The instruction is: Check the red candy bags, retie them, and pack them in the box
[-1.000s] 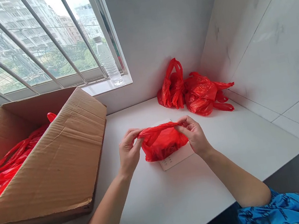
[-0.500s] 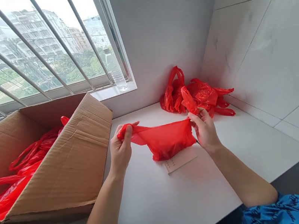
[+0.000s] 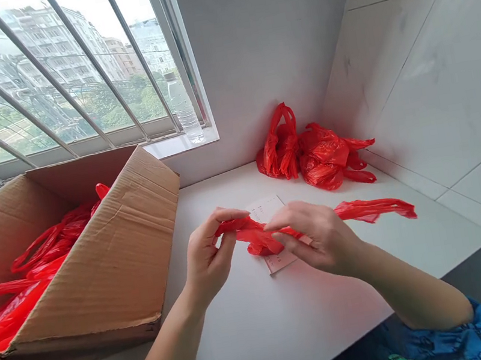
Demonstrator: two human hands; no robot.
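Note:
A red plastic bag [image 3: 262,240] is bunched lengthwise between my hands above the white table. My left hand [image 3: 210,248] pinches its left end between thumb and fingers. My right hand [image 3: 317,235] is closed around its middle, thumb and fingertips on the plastic close to my left fingers. Past my right hand the bag's loose end sticks out to the right. Beneath the bag lies a pale printed card or booklet [image 3: 281,263], partly covered by the bag and my right hand.
To the left, an open cardboard box [image 3: 97,257] holds several red plastic bags [image 3: 56,242]. More red bags [image 3: 323,155] are heaped at the table's back corner. A clear bottle [image 3: 185,109] stands on the sill by the barred window. Tiled wall [image 3: 448,80] borders the right.
My right hand has moved inward and down, close to my left. The bag, stretched wide between both hands before, is now gathered narrow, with its end trailing right. More of the card shows.

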